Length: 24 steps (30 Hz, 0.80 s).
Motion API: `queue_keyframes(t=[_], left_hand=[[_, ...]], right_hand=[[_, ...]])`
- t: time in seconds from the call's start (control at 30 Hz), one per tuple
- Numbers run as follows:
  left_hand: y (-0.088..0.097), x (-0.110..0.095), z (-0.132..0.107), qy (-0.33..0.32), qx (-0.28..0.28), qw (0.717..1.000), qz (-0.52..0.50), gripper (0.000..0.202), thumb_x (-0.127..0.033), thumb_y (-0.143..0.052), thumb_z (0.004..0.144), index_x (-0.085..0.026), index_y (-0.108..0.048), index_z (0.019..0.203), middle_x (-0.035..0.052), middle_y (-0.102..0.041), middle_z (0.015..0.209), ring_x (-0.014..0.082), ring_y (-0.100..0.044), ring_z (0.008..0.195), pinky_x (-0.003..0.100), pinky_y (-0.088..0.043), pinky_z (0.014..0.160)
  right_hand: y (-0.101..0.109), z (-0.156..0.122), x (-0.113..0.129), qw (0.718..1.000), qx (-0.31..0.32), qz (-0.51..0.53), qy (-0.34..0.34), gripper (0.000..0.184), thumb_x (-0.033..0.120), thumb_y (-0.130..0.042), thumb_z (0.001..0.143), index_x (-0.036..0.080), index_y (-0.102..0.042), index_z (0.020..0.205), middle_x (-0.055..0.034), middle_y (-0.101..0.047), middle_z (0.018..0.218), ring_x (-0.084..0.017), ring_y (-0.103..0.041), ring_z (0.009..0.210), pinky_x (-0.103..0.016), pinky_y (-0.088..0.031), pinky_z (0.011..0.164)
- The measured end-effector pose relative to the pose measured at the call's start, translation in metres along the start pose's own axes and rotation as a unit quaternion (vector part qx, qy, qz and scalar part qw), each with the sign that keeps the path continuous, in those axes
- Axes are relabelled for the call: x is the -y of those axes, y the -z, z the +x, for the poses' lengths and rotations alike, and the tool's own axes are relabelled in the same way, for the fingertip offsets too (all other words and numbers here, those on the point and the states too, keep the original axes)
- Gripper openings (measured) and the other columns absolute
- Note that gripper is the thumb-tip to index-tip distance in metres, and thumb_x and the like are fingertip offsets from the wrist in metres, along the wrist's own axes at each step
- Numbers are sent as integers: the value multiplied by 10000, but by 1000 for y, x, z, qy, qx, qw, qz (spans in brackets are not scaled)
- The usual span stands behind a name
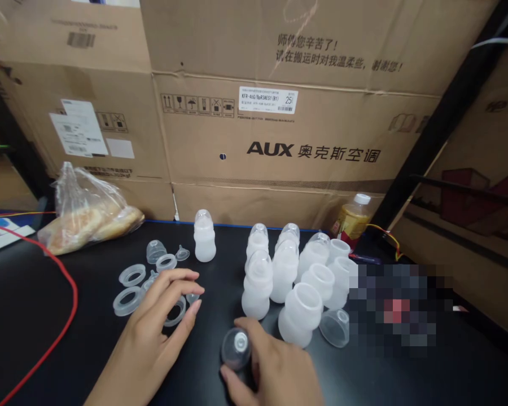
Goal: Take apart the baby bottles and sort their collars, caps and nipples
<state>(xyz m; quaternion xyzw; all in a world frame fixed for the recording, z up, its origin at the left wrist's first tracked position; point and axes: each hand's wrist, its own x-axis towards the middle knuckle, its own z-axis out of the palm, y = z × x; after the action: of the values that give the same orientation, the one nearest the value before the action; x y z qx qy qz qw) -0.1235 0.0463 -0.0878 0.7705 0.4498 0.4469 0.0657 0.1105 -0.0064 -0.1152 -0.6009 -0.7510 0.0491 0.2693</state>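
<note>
My left hand (158, 321) reaches over a scatter of clear plastic rings (132, 275) and nipples on the black table (34, 316), its fingers curled down onto one ring (175, 312). My right hand (275, 369) at the bottom edge grips a small bottle with a clear dome cap (236, 348). Right of the hands stands a cluster of translucent white baby bottles (285, 276), some capped, some with no cap. One capped bottle (204, 235) stands alone behind the rings. A loose clear cap (335, 327) lies beside the cluster.
Large cardboard boxes (279, 146) wall off the back of the table. A plastic bag of bread (84, 211) lies at the back left, and a red cable (63, 282) curves across the left side. A drink bottle (353, 220) stands behind the cluster. A blurred patch covers the right.
</note>
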Motion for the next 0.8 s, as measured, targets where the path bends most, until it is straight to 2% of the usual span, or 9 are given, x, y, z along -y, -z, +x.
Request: queue_keyframes(t=[0.03, 0.07, 0.17, 0.27, 0.33, 0.43, 0.57, 0.67, 0.8], left_hand=[[1, 0, 0, 3, -7, 1000, -7, 102, -320, -638, 1141, -349, -719, 1196, 43, -666, 1387, 211, -769, 1203, 131, -562, 519], [1, 0, -1, 0, -17, 1000, -6, 98, -320, -639, 1141, -344, -721, 1189, 45, -670, 1386, 212, -765, 1207, 133, -574, 540], [3, 1, 0, -18, -33, 999, 14, 80, -314, -662, 1130, -333, -732, 1163, 37, -684, 1371, 226, -762, 1217, 272, -673, 922], [4, 0, 1, -25, -22, 999, 15, 82, -297, -667, 1123, -340, -734, 1145, 17, -681, 1347, 211, -763, 1180, 315, -639, 1030], [4, -4, 3, -41, -25, 999, 17, 114, -256, -648, 1122, -339, -726, 1130, 2, -675, 1329, 184, -759, 1167, 278, -606, 1023], [3, -12, 4, -51, -40, 998, 10, 154, -200, -624, 1112, -327, -710, 1098, -15, -656, 1281, 146, -732, 1132, 243, -523, 1028], [1, -21, 3, -57, -15, 998, -31, 149, -167, -642, 1076, -301, -673, 1017, -39, -647, 1012, 160, -667, 938, 278, -493, 908], [2, -21, 5, -94, 33, 995, -25, 153, -156, -677, 1054, -302, -673, 1010, -68, -710, 902, 172, -678, 863, 306, -508, 873], [3, -12, 8, -98, 82, 992, 24, 132, -211, -693, 1074, -323, -743, 1023, -55, -833, 1037, 212, -735, 990, 346, -539, 864]], right_hand=[[-5, 5, 9, 1000, -4, 1, -9, 561, 257, -940, 785, 296, -818, 1331, 44, -847, 729, -332, -872, 626, -363, -669, 566], [-10, 9, 18, 1000, -7, 3, -14, 599, 246, -920, 812, 273, -797, 1397, 30, -868, 774, -337, -883, 652, -377, -684, 581], [-23, 17, 40, 999, -39, 21, -18, 914, 175, -897, 810, 202, -598, 1673, -15, -910, 966, -312, -892, 704, -383, -706, 624], [-32, 16, 47, 992, -107, 66, -11, 1088, 150, -851, 774, 212, -425, 1773, -11, -887, 1106, -281, -890, 747, -375, -690, 603], [-36, 13, 46, 985, -135, 104, -17, 992, 160, -810, 768, 266, -494, 1702, 34, -861, 1066, -253, -870, 707, -363, -661, 579], [-39, 10, 41, 974, -141, 174, -32, 609, 197, -765, 782, 334, -691, 1371, 95, -816, 912, -176, -705, 475, -328, -530, 486], [-39, 11, 38, 967, -143, 210, -20, 184, 259, -700, 819, 328, -674, 987, 103, -784, 806, -139, -544, 399, -319, -380, 454], [-37, 13, 38, 963, -161, 215, -11, 59, 282, -649, 889, 309, -658, 941, 71, -759, 803, -126, -524, 410, -309, -359, 454], [-31, 11, 43, 950, -204, 235, -3, 94, 255, -569, 989, 285, -657, 1003, 22, -704, 881, -108, -510, 440, -287, -391, 436]])
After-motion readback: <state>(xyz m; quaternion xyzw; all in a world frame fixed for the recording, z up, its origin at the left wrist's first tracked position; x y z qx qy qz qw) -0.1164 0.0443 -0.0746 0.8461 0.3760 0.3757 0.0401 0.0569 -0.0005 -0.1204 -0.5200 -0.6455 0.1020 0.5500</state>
